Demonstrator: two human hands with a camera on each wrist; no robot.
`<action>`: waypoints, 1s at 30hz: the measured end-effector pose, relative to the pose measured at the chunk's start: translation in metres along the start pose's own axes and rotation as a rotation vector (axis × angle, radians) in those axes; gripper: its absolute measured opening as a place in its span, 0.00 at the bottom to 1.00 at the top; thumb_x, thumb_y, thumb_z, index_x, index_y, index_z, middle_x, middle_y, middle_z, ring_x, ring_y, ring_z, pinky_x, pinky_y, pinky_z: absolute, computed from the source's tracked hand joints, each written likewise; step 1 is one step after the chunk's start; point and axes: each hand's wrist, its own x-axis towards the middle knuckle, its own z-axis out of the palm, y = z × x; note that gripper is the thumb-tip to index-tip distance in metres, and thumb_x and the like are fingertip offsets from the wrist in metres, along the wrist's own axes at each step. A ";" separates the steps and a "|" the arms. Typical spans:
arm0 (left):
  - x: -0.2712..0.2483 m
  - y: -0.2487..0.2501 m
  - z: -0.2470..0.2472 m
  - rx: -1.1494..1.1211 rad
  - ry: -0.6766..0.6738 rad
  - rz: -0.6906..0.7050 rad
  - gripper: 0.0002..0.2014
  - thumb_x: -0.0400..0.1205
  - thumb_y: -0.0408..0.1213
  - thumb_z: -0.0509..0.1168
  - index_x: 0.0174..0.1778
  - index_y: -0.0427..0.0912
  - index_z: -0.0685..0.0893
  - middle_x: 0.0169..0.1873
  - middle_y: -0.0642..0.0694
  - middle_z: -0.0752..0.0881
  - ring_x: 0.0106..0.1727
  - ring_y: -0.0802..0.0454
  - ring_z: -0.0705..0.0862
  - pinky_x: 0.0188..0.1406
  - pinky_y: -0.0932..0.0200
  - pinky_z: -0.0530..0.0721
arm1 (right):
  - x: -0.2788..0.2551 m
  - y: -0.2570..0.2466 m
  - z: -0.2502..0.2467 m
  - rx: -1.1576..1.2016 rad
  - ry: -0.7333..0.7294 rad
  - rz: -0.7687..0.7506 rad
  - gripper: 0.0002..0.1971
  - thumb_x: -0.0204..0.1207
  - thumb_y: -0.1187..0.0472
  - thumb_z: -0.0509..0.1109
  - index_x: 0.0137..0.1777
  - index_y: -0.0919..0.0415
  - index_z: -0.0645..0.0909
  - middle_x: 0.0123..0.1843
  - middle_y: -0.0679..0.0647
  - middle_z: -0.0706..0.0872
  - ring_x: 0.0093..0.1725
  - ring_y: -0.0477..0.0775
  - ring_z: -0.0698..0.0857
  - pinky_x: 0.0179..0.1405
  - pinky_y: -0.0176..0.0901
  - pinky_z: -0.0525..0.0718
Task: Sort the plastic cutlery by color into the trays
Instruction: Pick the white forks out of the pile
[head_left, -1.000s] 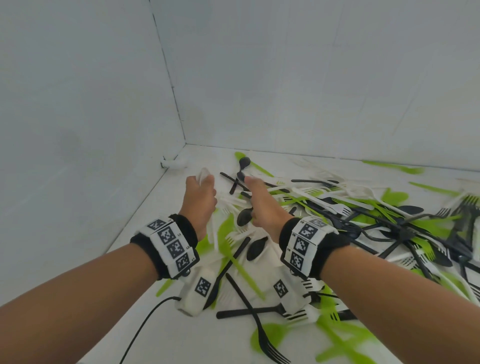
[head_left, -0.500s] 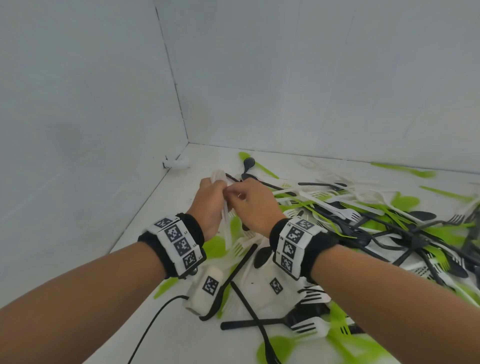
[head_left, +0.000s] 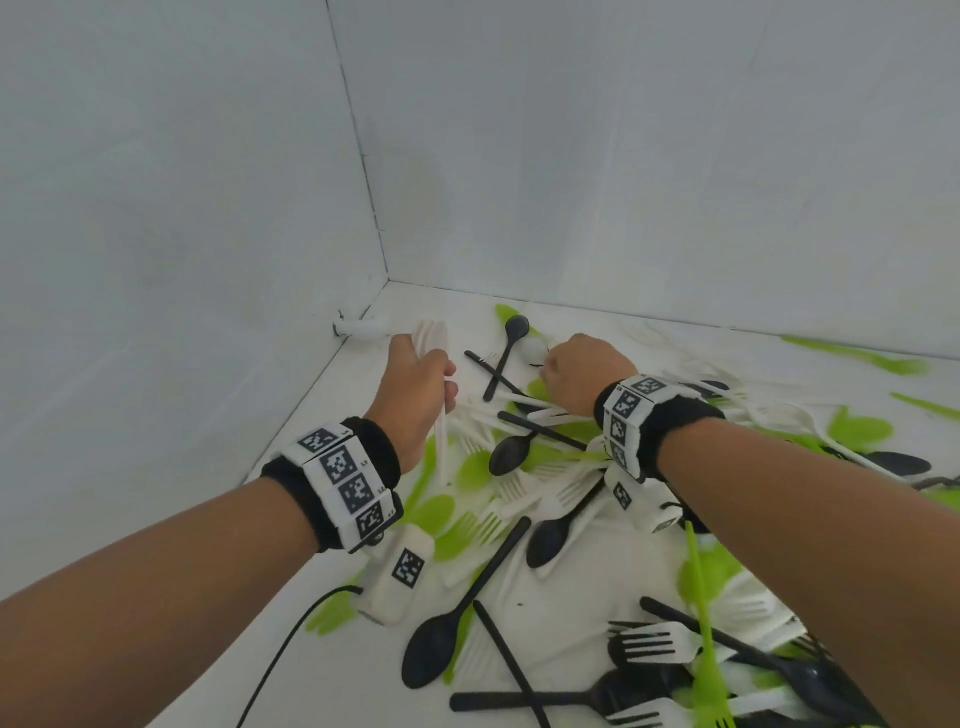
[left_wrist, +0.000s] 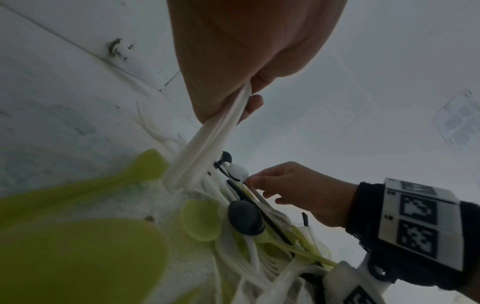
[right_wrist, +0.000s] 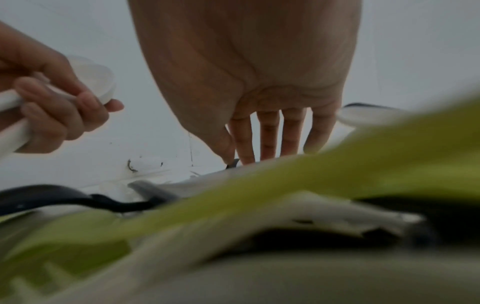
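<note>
A: We hold a bundle of white cutlery in our left hand, with the fingers curled round the handles. The fork and spoon heads stand up above the fist and the handles hang down below it.

B: And our right hand? In the right wrist view the fingers point down, almost straight, and their tips meet the pile. We think it grips nothing yet, but the tips are partly hidden.

A: We agree. It reaches near a white spoon which lies just beside a black spoon. The white, green and black pieces are mixed and crossed on the worktop.

B: How will these pieces handle, in our judgement?

A: They look very light, thin and smooth, so they may slip or bend a little. We would pinch one at the handle, because the head is wide and sits under other pieces. A crossed handle can drag its neighbour along.

B: We see no trays in any view.

A: Correct. The worktop is white and sits in a corner of plain white walls. A black cable runs from the left wrist camera.
</note>
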 end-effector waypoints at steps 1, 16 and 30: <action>0.002 -0.002 -0.001 0.004 -0.004 -0.006 0.07 0.85 0.29 0.54 0.54 0.44 0.72 0.45 0.44 0.76 0.30 0.53 0.73 0.33 0.58 0.76 | 0.003 0.000 0.001 -0.024 0.006 0.009 0.16 0.86 0.50 0.56 0.54 0.57 0.84 0.58 0.55 0.81 0.55 0.61 0.82 0.57 0.53 0.85; 0.018 -0.012 0.000 0.057 -0.039 -0.029 0.08 0.84 0.29 0.56 0.56 0.43 0.73 0.46 0.44 0.76 0.30 0.53 0.73 0.31 0.61 0.75 | 0.027 0.011 0.008 0.226 -0.008 0.005 0.05 0.79 0.58 0.70 0.54 0.51 0.82 0.55 0.51 0.87 0.56 0.57 0.85 0.53 0.47 0.83; 0.003 0.002 -0.003 0.097 0.017 0.134 0.22 0.79 0.49 0.76 0.59 0.38 0.81 0.39 0.48 0.78 0.32 0.54 0.73 0.27 0.61 0.75 | -0.027 -0.042 -0.024 0.865 0.098 -0.204 0.04 0.77 0.56 0.77 0.45 0.53 0.85 0.39 0.49 0.92 0.42 0.50 0.91 0.46 0.47 0.88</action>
